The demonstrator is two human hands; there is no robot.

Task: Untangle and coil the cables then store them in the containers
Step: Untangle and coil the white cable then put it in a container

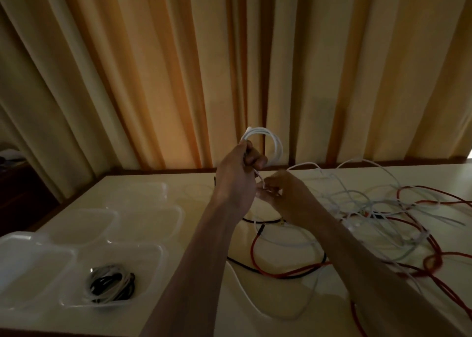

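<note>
Left hand (236, 168) grips a white cable coil (268, 142) above the table (204, 272); right hand (286, 193) pinches its loose end.

Heavy curtains (178, 68) in cream and orange-tan folds hang across the whole back of the dim room, warmly lit from behind in their middle pleats. They fall behind the far edge of a pale, cream-coloured surface (306, 298) bordered by a dark wooden strip. At far left, dark furniture (15, 183) sits in shadow, its details unclear.
</note>
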